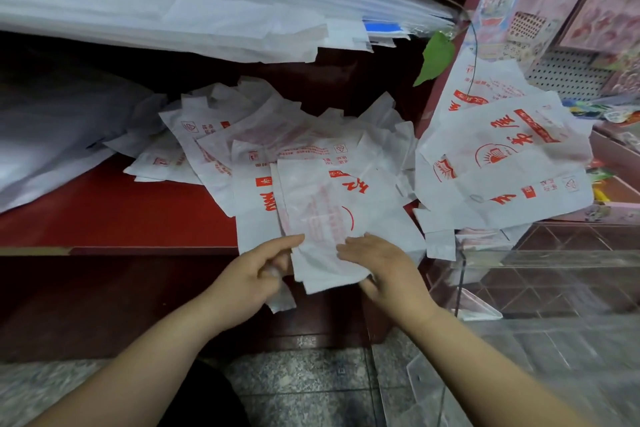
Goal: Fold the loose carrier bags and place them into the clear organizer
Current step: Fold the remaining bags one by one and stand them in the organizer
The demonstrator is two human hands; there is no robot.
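— Where's the carrier-bag heap point(277, 149)?
— Centre, on the shelf point(121, 211). The second stack point(502, 163) lies at three o'clock, with the clear organizer point(554, 270) at four o'clock, just below it.

clear organizer point(554, 288): blurred, cut at right | white stack point(138, 3): cut at top | carrier bag point(322, 253): fine print blurred

No text is fully legible: all print is red Chinese, upside down to the camera, on white carrier bags. The front bag point(322, 218) carries large brush-style characters and a block of fine print, too blurred to read; the right pile point(502, 180) shows big characters, a red banner strip and a half-circle logo point(493, 156). A boxed triangle mark point(340, 148) sits on several bags, including the back pile point(214, 142).
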